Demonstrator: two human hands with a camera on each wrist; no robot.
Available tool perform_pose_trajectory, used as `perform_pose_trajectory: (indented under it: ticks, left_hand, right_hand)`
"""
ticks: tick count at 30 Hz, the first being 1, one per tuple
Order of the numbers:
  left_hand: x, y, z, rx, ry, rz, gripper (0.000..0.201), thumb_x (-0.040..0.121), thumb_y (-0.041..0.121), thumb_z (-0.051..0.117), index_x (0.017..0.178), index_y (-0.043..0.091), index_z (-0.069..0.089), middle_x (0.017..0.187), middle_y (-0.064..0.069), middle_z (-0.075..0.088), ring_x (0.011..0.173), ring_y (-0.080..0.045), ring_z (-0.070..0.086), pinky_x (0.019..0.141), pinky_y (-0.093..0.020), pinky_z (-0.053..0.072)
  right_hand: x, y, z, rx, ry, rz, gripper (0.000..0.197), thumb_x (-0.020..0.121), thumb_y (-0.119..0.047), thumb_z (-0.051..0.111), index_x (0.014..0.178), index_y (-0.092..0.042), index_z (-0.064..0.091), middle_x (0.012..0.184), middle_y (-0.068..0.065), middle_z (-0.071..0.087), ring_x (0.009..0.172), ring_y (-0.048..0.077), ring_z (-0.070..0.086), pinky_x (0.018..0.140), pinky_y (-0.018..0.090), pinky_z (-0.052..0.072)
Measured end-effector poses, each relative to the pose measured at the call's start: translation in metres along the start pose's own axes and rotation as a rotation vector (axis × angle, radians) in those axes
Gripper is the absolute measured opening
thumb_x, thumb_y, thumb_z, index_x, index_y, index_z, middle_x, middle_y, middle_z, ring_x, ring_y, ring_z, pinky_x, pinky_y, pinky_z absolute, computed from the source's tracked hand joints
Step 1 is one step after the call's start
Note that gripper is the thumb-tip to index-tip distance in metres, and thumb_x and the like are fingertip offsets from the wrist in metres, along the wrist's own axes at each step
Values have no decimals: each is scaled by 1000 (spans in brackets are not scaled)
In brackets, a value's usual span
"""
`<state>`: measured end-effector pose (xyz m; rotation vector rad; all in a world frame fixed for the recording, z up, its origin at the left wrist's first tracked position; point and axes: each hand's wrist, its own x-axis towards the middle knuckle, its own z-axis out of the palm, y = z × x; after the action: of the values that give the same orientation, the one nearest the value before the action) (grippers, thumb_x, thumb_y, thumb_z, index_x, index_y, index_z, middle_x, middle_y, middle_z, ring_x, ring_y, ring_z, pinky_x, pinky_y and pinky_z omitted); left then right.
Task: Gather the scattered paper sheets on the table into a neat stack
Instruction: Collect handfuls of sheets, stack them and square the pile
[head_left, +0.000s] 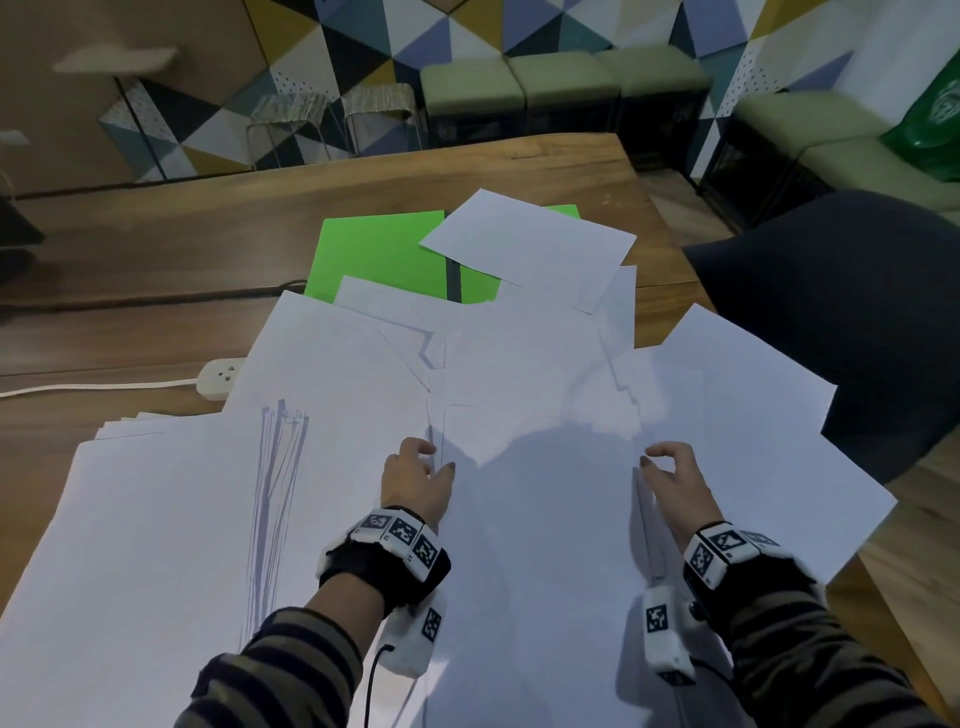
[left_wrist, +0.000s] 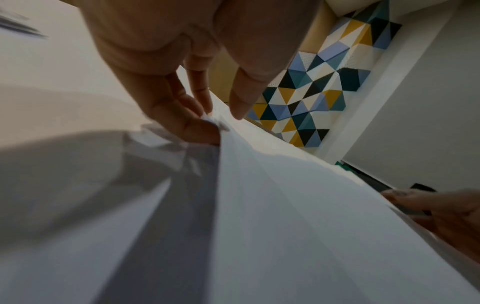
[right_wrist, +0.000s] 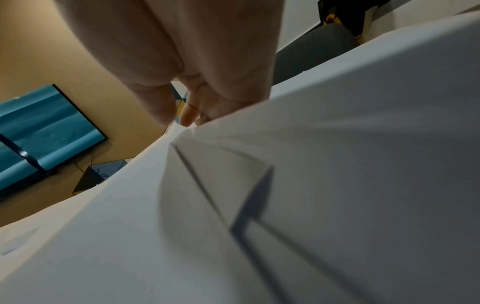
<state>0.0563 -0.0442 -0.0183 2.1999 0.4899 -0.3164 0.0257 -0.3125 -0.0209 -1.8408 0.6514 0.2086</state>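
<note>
Many white paper sheets (head_left: 519, 364) lie scattered and overlapping over the wooden table (head_left: 208, 249). Nearest me, a bundle of white sheets (head_left: 540, 545) sits between my hands. My left hand (head_left: 439, 460) pinches its left edge with thumb and fingers, which the left wrist view shows closing on the paper edge (left_wrist: 221, 127). My right hand (head_left: 654, 457) grips the bundle's right edge, its fingertips (right_wrist: 187, 117) curled over the paper (right_wrist: 311, 185). A fanned pile with blue pen lines (head_left: 280, 493) lies to the left.
Green sheets (head_left: 379, 254) lie at the back under a white sheet (head_left: 530, 244). A white power strip (head_left: 218, 376) with its cable sits at the left. A dark chair (head_left: 841, 312) stands off the table's right edge. Stools and benches line the patterned wall.
</note>
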Motion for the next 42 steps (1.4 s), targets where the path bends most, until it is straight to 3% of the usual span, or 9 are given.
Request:
perform_pose_trajectory:
  ticks: [5,9,15,19,25,28,36,38,42]
  left_hand:
    - [3,4,-3,-51,41,28,28,88,4,38,98,11,63,93,-13,67,77,-27,58,83,-40,54]
    - [2,7,-4,-24,-19,53,9,84,19,62,93,20,65,89,-5,61,80,-21,57,80,-31,51]
    - [10,12,1,162,-73,24,57,78,43,67,124,16,45,118,-9,56,108,-25,55,87,-32,44]
    - [13,16,11,190,-93,-45,67,82,48,62,129,9,33,119,-10,57,108,-27,56,77,-28,39]
    - [14,22,13,166,-126,-42,24,82,35,64,79,19,45,79,2,50,78,-22,49,68,-26,39]
    - [10,19,13,207,-157,51,36,84,22,56,55,18,34,56,2,36,57,-18,33,53,-23,28]
    - [-6,-20,-12,384,-431,77,38,79,15,61,51,18,35,53,3,40,53,-12,39,51,-22,30]
    - [-12,-28,-13,371,-479,58,40,77,15,65,49,17,37,50,3,44,52,-12,46,50,-19,35]
    - [-27,-30,-4,343,-490,51,36,76,11,63,49,17,40,45,6,47,49,-11,49,50,-19,41]
  right_hand:
    - [0,5,-2,21,-11,-4,17,96,-11,43,107,-24,47,96,13,55,81,20,51,68,30,39]
    - [0,9,-5,71,-51,16,23,90,-8,57,100,-27,51,110,25,60,96,25,56,74,32,44]
    - [1,11,-3,81,-80,6,30,82,-14,69,91,-34,49,118,40,51,94,43,60,73,39,45]
    - [3,13,-2,91,-79,10,29,81,-13,69,96,-27,50,117,44,48,90,41,57,71,39,44]
    - [1,10,-2,82,-64,40,35,84,-14,67,113,-17,47,127,43,40,119,48,46,86,46,47]
    - [2,12,-3,118,-46,38,37,86,-16,64,119,-15,47,132,33,46,126,34,46,87,39,44]
    - [6,16,-2,163,-34,46,50,84,-14,66,129,-8,44,137,14,45,112,22,49,86,31,38]
    - [5,16,-3,124,-62,58,51,83,-14,68,127,-5,45,127,12,51,114,23,50,86,30,38]
    - [4,15,-3,-28,-162,39,29,77,-16,74,97,-2,59,92,8,64,82,21,58,65,26,45]
